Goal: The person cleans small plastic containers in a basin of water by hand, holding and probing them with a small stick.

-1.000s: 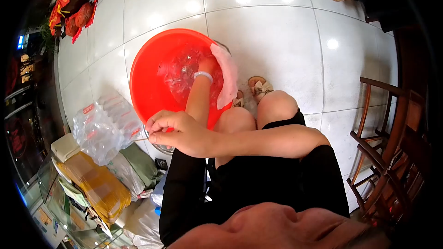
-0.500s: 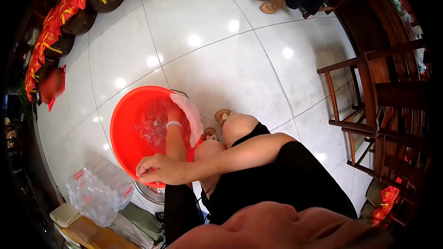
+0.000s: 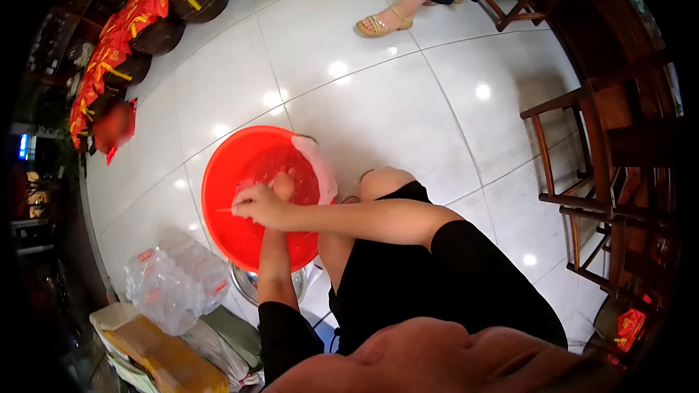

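Observation:
A red plastic basin (image 3: 218, 175) stands on the floor with rippled water (image 3: 298, 167) in it. A pale whitish cloth or sheet (image 3: 319, 164) hangs over its right rim. My left hand (image 3: 284, 184) is low inside the basin, at or just above the water; its fingers are blurred and partly hidden. My right hand (image 3: 261, 206) crosses above my left forearm, over the basin. Its thumb and fingers pinch a thin orange stick-like thing (image 3: 223, 209) that points left. A metal bowl or pan (image 3: 246, 285) shows partly under the basin's near edge.
Clear plastic bags (image 3: 171, 276) and wrapped packages (image 3: 160, 349) lie at lower left. Dark jars (image 3: 156, 35) with red covers line the upper left. Wooden chairs (image 3: 571, 153) stand right. Another person's sandalled foot (image 3: 386, 23) is on the tiles ahead.
My left hand has risen from the water. My right hand has moved up and away from the near rim, over the basin. The other person's foot has stepped left.

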`<state>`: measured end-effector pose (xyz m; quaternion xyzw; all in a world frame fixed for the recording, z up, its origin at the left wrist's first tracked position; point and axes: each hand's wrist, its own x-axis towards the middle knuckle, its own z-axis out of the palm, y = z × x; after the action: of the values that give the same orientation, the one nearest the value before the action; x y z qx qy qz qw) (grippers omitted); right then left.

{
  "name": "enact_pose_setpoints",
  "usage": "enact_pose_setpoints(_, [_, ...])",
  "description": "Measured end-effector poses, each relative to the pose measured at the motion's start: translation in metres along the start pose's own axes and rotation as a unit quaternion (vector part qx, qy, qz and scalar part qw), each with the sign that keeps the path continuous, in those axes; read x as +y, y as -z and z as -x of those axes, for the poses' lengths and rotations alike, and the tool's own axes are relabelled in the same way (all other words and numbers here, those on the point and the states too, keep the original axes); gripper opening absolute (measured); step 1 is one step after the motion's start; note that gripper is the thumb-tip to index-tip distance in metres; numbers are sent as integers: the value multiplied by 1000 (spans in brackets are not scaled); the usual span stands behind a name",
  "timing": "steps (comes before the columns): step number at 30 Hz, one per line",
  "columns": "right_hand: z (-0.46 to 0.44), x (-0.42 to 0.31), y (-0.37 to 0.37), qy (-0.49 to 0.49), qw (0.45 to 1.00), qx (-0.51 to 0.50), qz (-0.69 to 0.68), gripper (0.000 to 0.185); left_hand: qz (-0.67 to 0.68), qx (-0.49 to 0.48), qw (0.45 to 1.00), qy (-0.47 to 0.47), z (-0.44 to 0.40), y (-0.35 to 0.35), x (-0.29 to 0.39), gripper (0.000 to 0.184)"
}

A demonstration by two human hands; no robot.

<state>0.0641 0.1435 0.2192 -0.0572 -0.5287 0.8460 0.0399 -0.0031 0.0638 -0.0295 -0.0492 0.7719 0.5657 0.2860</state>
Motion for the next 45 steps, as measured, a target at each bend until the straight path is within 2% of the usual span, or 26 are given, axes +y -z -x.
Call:
enact_pose_setpoints(4, [-15, 30, -5, 32, 994, 90, 45, 13, 225, -64, 971, 41, 41, 21, 32, 42])
enact_pose_setpoints(7, [-10, 10, 2, 17, 990, 99, 98, 11, 317, -141, 936, 57, 78, 34, 62, 43])
enact_pose_setpoints(8, [-13, 7, 6, -7, 995, 89, 45, 11, 337, -166, 925, 61, 90, 38, 74, 43])
enact_pose_setpoints(9, [-11, -3, 8, -28, 995, 97, 7, 13, 310, -189, 929, 66, 103, 39, 90, 51])
enact_pose_setpoints(10, [-20, 3, 15, -25, 995, 93, -36, 15, 437, -344, 823, 116, 100, 54, 92, 54])
enact_pose_setpoints(11, [-20, -2, 20, -15, 994, 102, -35, 15, 411, -199, 882, 121, 135, 38, 131, 53])
enact_pose_setpoints(12, [-22, -13, 22, -1, 993, 115, -29, 16, 472, -388, 790, 49, 120, 58, 105, 45])
enact_pose_setpoints(14, [-23, -19, 29, -24, 992, 105, -65, 15, 413, -213, 885, 30, 150, 54, 124, 38])
enact_pose_setpoints(18, [-18, -26, 28, -32, 988, 121, -93, 13, 371, -205, 905, -43, 164, 60, 123, 35])
enact_pose_setpoints(20, [-19, -25, 28, -38, 988, 116, -91, 13, 243, -126, 953, -131, 171, 60, 122, 37])
enact_pose_setpoints(24, [-24, -22, 27, -52, 991, 93, -78, 12, 177, -61, 968, -168, 182, 52, 130, 40])
enact_pose_setpoints(26, [-25, -21, 25, -45, 993, 80, -72, 12, 122, -31, 950, -287, 184, 47, 135, 38])
enact_pose_setpoints(30, [-28, -18, 24, -51, 994, 73, -63, 12, 89, -3, 939, -331, 181, 45, 138, 27])
enact_pose_setpoints(31, [-29, -18, 24, -55, 994, 75, -58, 12, 298, -81, 932, -188, 179, 49, 140, 25])
enact_pose_setpoints(32, [-29, -18, 24, -59, 994, 76, -53, 12, 487, -152, 860, -32, 177, 52, 141, 28])
enact_pose_setpoints(33, [-29, -17, 23, -63, 994, 75, -53, 12, 533, -184, 825, 33, 167, 58, 128, 41])
enact_pose_setpoints(34, [-30, -17, 23, -65, 993, 76, -56, 12, 534, -181, 825, 34, 162, 62, 123, 41])
enact_pose_setpoints(36, [-30, -17, 23, -73, 992, 78, -60, 12, 576, -224, 782, 76, 158, 68, 119, 42])
enact_pose_setpoints(38, [-30, -15, 24, -65, 994, 69, -59, 12, 578, -226, 780, 75, 162, 68, 119, 43])
enact_pose_setpoints(41, [-28, -19, 21, -62, 994, 65, -56, 12, 563, -211, 794, 89, 175, 67, 133, 42])
enact_pose_setpoints(43, [-28, -17, 20, -57, 993, 73, -68, 13, 528, -151, 832, 78, 180, 64, 140, 39])
enact_pose_setpoints(45, [-28, -16, 19, -51, 992, 83, -79, 14, 519, -149, 838, 75, 177, 66, 135, 37])
